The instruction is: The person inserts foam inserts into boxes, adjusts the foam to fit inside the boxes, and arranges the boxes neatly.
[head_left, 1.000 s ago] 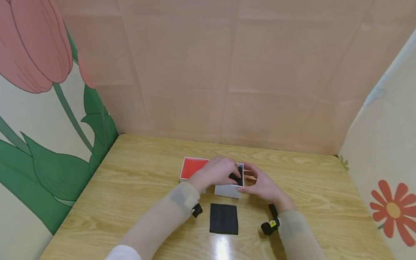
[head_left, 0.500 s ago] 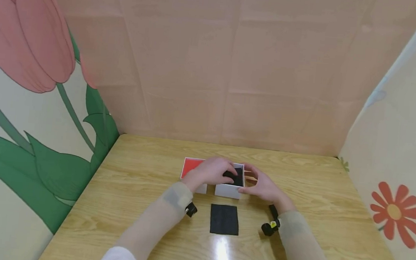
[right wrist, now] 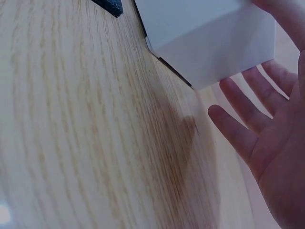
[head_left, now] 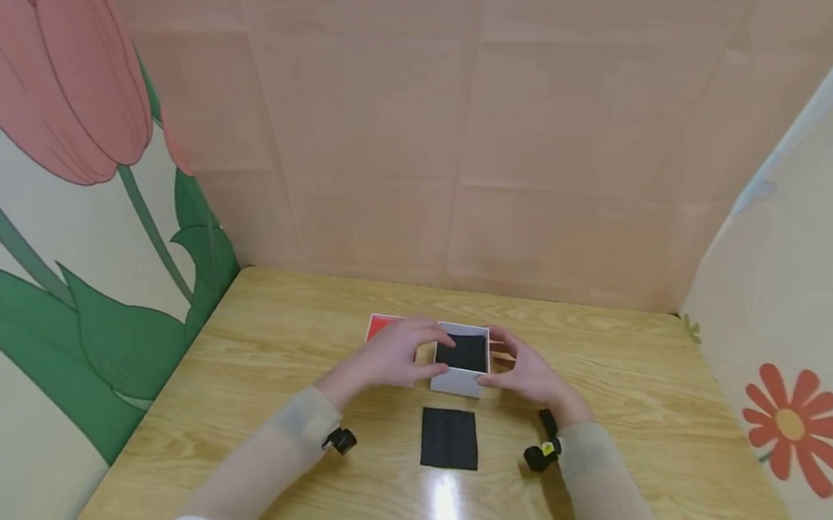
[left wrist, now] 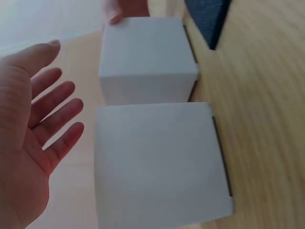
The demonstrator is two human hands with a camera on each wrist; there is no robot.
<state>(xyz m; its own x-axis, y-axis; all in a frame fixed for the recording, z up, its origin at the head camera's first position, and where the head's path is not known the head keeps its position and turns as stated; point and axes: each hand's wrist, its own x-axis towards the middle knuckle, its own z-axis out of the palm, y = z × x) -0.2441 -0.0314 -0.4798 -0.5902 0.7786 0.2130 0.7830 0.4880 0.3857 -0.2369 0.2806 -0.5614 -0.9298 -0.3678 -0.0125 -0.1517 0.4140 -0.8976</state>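
My left hand (head_left: 394, 353) is spread over the left white box, fingers and thumb apart with nothing between them. That box (left wrist: 157, 162) has a red inside (head_left: 380, 324), partly covered by the hand. Right beside it stands a second white box (head_left: 456, 383) with a folded black cloth (head_left: 464, 353) lying in it. My right hand (head_left: 528, 373) holds this second box at its right side, thumb at the front corner and fingers along the side and back. A black square cloth (head_left: 449, 439) lies flat on the table in front of the boxes.
The wood-grain table (head_left: 306, 308) carries a bright light reflection (head_left: 446, 514) near its front. A pink cloth backdrop (head_left: 466, 131) closes off the back. Flower-printed panels (head_left: 785, 421) stand at both sides.
My left hand has drawn left out of the right box and spread its fingers. More of the black cloth inside now shows. The right hand stays at the box's side.
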